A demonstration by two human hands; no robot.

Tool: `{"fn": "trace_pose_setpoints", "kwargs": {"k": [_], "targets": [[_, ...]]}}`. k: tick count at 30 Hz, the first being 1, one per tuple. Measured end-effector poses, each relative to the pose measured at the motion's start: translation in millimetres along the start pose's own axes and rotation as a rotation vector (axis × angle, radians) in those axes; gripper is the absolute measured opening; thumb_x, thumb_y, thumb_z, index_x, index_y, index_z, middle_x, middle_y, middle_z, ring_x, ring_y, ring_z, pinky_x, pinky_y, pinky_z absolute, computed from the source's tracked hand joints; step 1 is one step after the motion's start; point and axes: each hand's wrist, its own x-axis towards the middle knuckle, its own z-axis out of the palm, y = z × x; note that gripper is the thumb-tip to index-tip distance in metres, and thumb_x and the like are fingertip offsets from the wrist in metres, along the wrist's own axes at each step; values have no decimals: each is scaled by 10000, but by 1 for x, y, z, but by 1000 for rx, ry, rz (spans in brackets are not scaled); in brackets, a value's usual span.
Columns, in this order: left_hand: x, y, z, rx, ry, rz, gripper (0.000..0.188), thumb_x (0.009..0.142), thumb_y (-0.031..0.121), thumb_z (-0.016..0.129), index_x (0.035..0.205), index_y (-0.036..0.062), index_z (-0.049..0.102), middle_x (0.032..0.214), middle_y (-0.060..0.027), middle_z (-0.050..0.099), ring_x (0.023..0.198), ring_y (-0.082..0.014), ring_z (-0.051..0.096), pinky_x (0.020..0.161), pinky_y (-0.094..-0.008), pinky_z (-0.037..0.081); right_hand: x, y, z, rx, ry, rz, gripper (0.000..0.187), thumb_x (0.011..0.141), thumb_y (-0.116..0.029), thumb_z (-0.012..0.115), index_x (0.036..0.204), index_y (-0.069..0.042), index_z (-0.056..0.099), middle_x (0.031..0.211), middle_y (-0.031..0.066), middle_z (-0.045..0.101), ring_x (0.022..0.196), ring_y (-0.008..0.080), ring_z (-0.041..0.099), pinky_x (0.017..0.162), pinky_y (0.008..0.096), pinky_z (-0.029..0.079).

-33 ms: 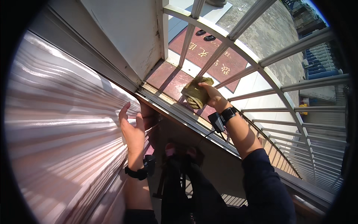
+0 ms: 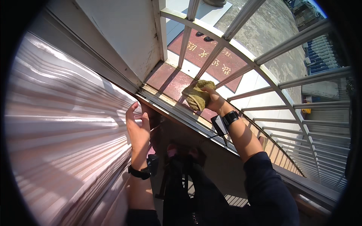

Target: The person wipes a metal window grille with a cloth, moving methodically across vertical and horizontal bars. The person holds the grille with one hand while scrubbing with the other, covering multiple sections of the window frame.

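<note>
A folded olive-green cloth (image 2: 197, 95) is gripped in my right hand (image 2: 215, 101), thumb on top, held out over the reddish window sill (image 2: 169, 79) beside the white bars. Part of the right-hand fingers is hidden behind the cloth. My left hand (image 2: 138, 126) is at the edge of a pale pink pleated curtain (image 2: 83, 128), holding nothing, its thumb and fingers apart. Each wrist wears a black band with a small device, and a thin cable hangs by the right one.
White metal bars (image 2: 241, 56) curve around the outside of the window. The sliding track (image 2: 177, 115) runs diagonally between my hands. Beyond the bars lie a red doormat (image 2: 205, 56) and dark shoes (image 2: 203, 36). A white panel (image 2: 124, 34) stands at upper left.
My left hand has shifted slightly right and up, its fingers a little more curled. The right hand still holds the cloth, turned slightly. The view has tilted a bit.
</note>
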Motion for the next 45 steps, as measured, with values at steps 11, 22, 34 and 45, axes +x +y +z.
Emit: {"fn": "trace_pose_setpoints", "kwargs": {"k": [11,22,34,45], "targets": [[-84,187,85,-514,-719,-120,476,950,148,537,1369,-33,401,1202,-190,586,1061,-245,598,892,-359,473,-247,55,-23,-107,-104,-451,465,929,-401,597,1287,-119,503,1168,26,556,1079,162,517,873,388,434],[-91,373,129,-364,-551,995,393,861,143,675,1204,-16,569,1143,-207,604,1095,-329,590,913,-378,482,-403,-40,-87,312,210,-1465,256,929,-108,577,1155,11,565,1031,73,645,891,150,623,788,263,512],[124,472,86,-290,361,1001,886,868,549,589,1420,-54,250,1460,-228,259,1352,-369,287,1106,-496,268,-492,-227,-113,-445,1795,-1700,440,853,-440,639,981,-21,606,926,187,655,925,391,604,848,482,454],[187,484,114,184,264,1125,823,875,767,255,1190,100,620,1322,-90,549,1420,-312,206,1116,-610,-30,-363,-147,-179,-444,1616,-1184,453,822,-382,683,1070,-22,564,947,165,610,941,349,596,802,436,524]]}}
